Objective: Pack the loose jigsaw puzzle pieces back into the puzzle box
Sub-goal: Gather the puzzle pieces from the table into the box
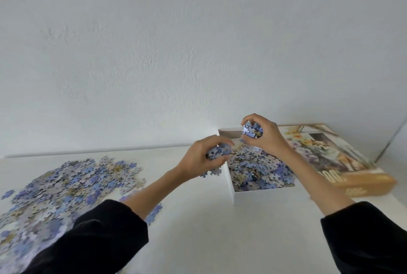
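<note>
Far left on the white desk (198, 229): a wide heap of loose puzzle pieces (66, 185), blue, lilac and tan, reaching from the near left edge toward the middle. Right of the heap, a few stray pieces (214, 172) lying just beside the box's left wall. Above those, the left hand (203, 159), grip closed around a bunch of pieces (220, 151), held at the left wall of the box. Black sleeves (99, 240) on both forearms. Further right, the open white puzzle box (253, 197), already holding a layer of pieces across its floor. Above the box's far part, the right hand (265, 135), grip closed around a second clump of pieces (252, 130), raised clear of the layer below. Right of the box and touching it or nearly so, hard to judge behind the right forearm, the box lid (330, 157) lying picture side up, floral print, tan edge blurred. Behind everything, a plain white wall (176, 42).
</note>
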Action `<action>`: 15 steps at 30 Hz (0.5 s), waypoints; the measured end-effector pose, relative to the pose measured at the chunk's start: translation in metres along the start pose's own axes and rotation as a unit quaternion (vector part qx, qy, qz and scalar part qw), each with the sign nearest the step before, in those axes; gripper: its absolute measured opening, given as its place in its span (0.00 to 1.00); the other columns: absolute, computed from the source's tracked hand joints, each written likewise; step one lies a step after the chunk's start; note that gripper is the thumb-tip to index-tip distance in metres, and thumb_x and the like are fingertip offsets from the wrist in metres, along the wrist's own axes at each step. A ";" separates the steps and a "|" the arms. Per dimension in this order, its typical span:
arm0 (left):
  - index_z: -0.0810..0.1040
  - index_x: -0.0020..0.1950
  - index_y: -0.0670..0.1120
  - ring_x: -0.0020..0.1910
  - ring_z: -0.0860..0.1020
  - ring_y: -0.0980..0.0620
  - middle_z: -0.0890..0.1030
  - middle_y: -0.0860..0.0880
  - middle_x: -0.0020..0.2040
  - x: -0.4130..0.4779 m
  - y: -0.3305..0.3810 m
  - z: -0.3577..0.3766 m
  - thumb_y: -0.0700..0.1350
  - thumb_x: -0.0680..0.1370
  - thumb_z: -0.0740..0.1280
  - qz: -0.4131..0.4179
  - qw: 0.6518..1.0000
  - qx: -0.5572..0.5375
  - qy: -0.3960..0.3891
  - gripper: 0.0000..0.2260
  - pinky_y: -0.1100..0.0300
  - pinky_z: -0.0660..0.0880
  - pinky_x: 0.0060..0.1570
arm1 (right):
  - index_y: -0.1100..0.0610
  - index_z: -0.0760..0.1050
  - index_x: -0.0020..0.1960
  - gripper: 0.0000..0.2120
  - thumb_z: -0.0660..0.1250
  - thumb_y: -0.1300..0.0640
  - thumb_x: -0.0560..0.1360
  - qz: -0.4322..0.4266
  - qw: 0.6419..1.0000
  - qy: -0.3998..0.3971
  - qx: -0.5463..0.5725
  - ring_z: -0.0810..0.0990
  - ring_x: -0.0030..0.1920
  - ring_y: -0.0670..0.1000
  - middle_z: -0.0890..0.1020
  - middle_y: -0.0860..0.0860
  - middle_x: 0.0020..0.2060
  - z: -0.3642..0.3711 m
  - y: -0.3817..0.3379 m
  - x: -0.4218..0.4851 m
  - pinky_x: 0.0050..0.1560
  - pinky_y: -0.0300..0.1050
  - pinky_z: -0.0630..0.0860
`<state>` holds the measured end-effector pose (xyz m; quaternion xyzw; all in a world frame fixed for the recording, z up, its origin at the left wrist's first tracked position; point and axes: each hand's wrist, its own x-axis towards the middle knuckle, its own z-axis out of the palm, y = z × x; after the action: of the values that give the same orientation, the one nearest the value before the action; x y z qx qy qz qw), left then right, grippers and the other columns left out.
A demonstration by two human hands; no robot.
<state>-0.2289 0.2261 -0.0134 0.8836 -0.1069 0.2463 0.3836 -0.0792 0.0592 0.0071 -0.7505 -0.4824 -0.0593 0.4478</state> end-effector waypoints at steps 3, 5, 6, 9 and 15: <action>0.77 0.58 0.47 0.52 0.78 0.54 0.80 0.51 0.53 0.028 0.004 0.030 0.47 0.75 0.68 0.018 1.000 0.008 0.005 0.13 0.50 0.76 0.51 | 0.50 0.74 0.49 0.15 0.73 0.62 0.67 0.004 1.000 -0.001 -0.002 0.77 0.44 0.46 0.78 0.48 0.46 -0.018 0.029 0.001 0.44 0.35 0.71; 0.77 0.60 0.47 0.55 0.77 0.55 0.80 0.51 0.56 0.042 0.006 0.049 0.45 0.75 0.68 0.028 1.000 -0.004 0.008 0.14 0.52 0.75 0.55 | 0.52 0.74 0.50 0.14 0.73 0.62 0.68 0.003 1.000 -0.005 -0.003 0.77 0.46 0.45 0.79 0.47 0.47 -0.026 0.046 0.001 0.47 0.33 0.70; 0.76 0.60 0.47 0.57 0.77 0.56 0.80 0.52 0.57 0.047 0.007 0.058 0.44 0.75 0.68 0.034 0.999 -0.008 0.008 0.14 0.54 0.74 0.58 | 0.53 0.74 0.50 0.13 0.73 0.62 0.68 0.004 1.000 -0.008 -0.003 0.76 0.47 0.45 0.78 0.47 0.47 -0.028 0.053 0.001 0.48 0.32 0.69; 0.77 0.60 0.46 0.57 0.75 0.61 0.79 0.53 0.57 0.056 0.003 0.082 0.43 0.75 0.68 0.045 0.999 -0.001 0.012 0.13 0.62 0.71 0.59 | 0.54 0.74 0.50 0.13 0.74 0.61 0.68 0.018 1.000 -0.019 0.002 0.76 0.48 0.46 0.79 0.48 0.47 -0.032 0.077 0.000 0.49 0.34 0.69; 0.76 0.60 0.51 0.56 0.76 0.57 0.79 0.53 0.57 0.061 -0.016 0.110 0.50 0.75 0.67 0.019 0.999 0.041 -0.020 0.14 0.54 0.74 0.56 | 0.55 0.75 0.52 0.12 0.72 0.59 0.70 0.031 0.999 -0.020 -0.027 0.75 0.50 0.49 0.78 0.51 0.49 -0.025 0.114 0.003 0.50 0.36 0.68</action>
<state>-0.1315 0.1566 -0.0557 0.9010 -0.1209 0.2398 0.3406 0.0195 0.0281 -0.0471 -0.7779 -0.4659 -0.0438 0.4195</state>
